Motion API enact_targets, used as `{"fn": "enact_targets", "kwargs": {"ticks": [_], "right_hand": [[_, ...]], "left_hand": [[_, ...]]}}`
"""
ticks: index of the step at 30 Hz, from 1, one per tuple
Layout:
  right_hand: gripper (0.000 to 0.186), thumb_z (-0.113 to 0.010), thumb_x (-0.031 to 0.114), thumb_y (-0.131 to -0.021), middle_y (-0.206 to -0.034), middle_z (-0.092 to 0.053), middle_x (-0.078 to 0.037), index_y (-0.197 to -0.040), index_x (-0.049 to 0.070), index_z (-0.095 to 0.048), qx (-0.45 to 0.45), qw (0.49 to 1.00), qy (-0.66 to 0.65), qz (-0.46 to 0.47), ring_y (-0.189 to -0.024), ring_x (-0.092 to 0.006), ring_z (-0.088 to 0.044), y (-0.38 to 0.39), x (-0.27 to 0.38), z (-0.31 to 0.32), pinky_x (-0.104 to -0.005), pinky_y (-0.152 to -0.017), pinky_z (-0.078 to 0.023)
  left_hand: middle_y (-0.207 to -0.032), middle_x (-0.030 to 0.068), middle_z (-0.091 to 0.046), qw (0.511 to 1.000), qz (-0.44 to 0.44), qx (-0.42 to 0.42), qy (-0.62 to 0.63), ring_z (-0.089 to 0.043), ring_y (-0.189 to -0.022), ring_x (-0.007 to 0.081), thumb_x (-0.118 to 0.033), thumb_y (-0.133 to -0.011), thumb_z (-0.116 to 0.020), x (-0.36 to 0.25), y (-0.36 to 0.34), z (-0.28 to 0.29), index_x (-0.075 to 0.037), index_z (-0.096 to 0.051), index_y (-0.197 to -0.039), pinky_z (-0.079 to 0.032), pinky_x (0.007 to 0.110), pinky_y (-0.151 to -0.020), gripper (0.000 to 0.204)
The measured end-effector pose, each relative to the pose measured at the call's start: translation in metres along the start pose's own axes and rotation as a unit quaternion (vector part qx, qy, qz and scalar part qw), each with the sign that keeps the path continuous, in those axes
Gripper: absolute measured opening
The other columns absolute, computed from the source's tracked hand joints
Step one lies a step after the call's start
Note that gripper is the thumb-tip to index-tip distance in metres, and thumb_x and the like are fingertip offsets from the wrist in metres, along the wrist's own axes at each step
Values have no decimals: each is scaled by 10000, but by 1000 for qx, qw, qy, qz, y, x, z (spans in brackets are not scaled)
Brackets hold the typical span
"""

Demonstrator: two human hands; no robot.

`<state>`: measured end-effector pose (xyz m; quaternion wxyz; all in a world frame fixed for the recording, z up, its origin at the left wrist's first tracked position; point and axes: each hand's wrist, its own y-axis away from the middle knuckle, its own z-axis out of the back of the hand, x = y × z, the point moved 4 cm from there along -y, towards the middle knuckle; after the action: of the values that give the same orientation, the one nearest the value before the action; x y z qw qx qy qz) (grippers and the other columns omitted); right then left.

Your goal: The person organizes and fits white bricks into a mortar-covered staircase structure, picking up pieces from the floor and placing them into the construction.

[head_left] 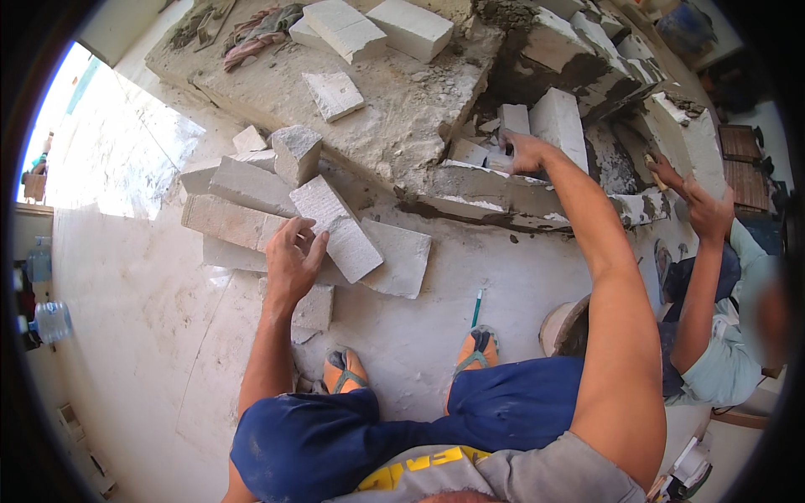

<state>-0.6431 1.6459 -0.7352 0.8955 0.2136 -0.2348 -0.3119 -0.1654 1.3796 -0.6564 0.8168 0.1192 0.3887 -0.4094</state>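
My left hand (293,256) hovers at or just touches a pile of pale lightweight blocks. Its fingers are loosely bent, the thumb apart, and nothing is in its grasp. Right beside the thumb, a white block (337,229) leans over a flat grey block (398,256). Farther off on the right, my right hand (528,154) reaches over a low mortared block wall (490,191). Its thumb and fingers close round a small pale block piece (498,161), partly hidden by them. Behind that hand stand a small upright block (513,119) and a taller white block (559,127).
A rough concrete slab (402,109) carries loose blocks (411,29) and a crumpled cloth (256,38). At right, a co-worker's hand (708,210) is near a wooden-handled tool (654,172). A bucket (566,327) and a green pencil-like stick (477,308) are near my feet.
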Motion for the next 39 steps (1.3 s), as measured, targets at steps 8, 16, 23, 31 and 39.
{"fn": "enact_targets", "kwargs": {"ticks": [8,16,23,31,39], "right_hand": [[803,-938,292,-653,-1106,-734,-161,-1369,71,-650,128,984,-68,-104,-847,-290,-733,7,20,11,-407,-667,-600],[510,-932,145,-593,-1062,-759,-184,-1043,46,-715,-52,979,142,134,-878,-329,-731,-8,12,-4,-419,-786,-569],[345,-905,95,-675,-981,-770,-207,-967,27,-734,-165,965,203,10,-1008,-413,-738,13,51,17,-494,-830,-591],[406,-784,340,-940,-982,-750,-265,-961,-51,-677,-95,992,30,78,-987,-391,-761,100,246,70,-515,-844,-592],[1047,-668,745,-896,-1040,-603,-285,-1677,220,-211,-51,960,137,238,-844,-458,-724,120,389,-93,-483,-713,-624]], "left_hand": [[-904,111,-700,1000,26,-12,-2,-630,-701,166,-111,-876,-796,13,-4,20,8,-743,-1070,-515,320,-642,233],[-839,90,-717,997,52,-50,-21,-593,-636,127,-141,-915,-782,28,4,38,3,-751,-1072,-492,301,-602,216],[-709,83,-664,995,62,-75,-29,-570,-590,152,-152,-933,-764,40,15,48,3,-733,-895,-474,314,-595,163],[-782,92,-592,967,128,-203,-87,-574,-685,174,-101,-910,-741,92,71,75,-8,-642,-878,-474,338,-642,140],[-1205,201,-627,979,33,-95,-178,-570,-1200,390,-221,-876,-807,85,101,37,-31,-686,-1136,-440,484,-1028,344]]}}
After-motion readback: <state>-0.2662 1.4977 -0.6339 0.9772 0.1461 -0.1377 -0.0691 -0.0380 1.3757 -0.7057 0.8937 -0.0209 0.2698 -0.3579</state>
